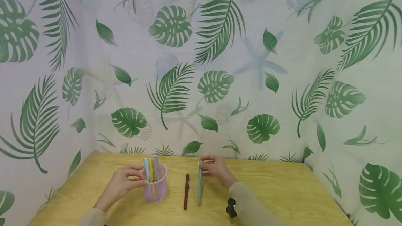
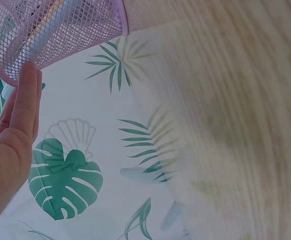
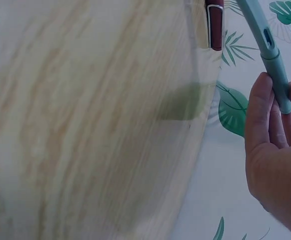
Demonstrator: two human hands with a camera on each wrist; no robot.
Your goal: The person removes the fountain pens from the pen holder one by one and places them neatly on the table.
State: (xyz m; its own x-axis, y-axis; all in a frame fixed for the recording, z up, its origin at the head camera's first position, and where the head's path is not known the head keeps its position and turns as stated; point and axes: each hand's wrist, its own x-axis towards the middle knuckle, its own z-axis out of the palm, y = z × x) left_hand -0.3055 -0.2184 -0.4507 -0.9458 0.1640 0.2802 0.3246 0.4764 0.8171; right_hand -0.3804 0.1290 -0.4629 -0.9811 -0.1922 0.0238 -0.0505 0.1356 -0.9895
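On the left part of the table is a pink mesh pen cup [image 1: 160, 189] with several pens standing in it, among them a light blue pen [image 1: 146, 166] and a yellow pen [image 1: 151, 170]. My left hand [image 1: 124, 183] holds the cup near its rim from the left; in the left wrist view its fingers [image 2: 26, 102] touch the mesh. To the right, my right hand [image 1: 216, 169] pinches the far end of a teal pen [image 1: 199, 187] between thumb and fingers. A dark red pen [image 1: 186, 193] lies on the table between the cup and the teal pen.
The wooden table [image 1: 276, 187] meets a white leaf-printed cloth [image 1: 226, 114] at its back edge, and the same cloth hangs at both sides. A black object [image 1: 231, 208] sits at my right sleeve.
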